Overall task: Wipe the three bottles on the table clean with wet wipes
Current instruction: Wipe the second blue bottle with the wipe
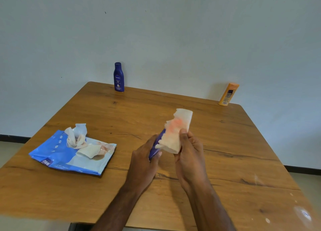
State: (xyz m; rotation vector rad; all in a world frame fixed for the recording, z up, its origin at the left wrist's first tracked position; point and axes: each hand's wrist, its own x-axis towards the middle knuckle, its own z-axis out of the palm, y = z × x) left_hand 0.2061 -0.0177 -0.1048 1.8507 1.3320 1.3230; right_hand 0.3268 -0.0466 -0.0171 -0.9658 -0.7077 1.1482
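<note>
At centre frame, my left hand (147,158) grips a purple bottle (156,146); my right hand (189,152) clamps a pink-stained wipe (175,131) around it. Wipes pack (69,154) at left, used wipes (81,140) on top. Blue bottle (118,77) and orange bottle (228,94) stand along the table's (225,152) far edge.

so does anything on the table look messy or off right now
Yes: used wipes lie crumpled on the blue wipes pack rather than set aside. The wipe in the right hand carries a reddish smear. The orange bottle appears to lean, though the wide lens may exaggerate that.
</note>
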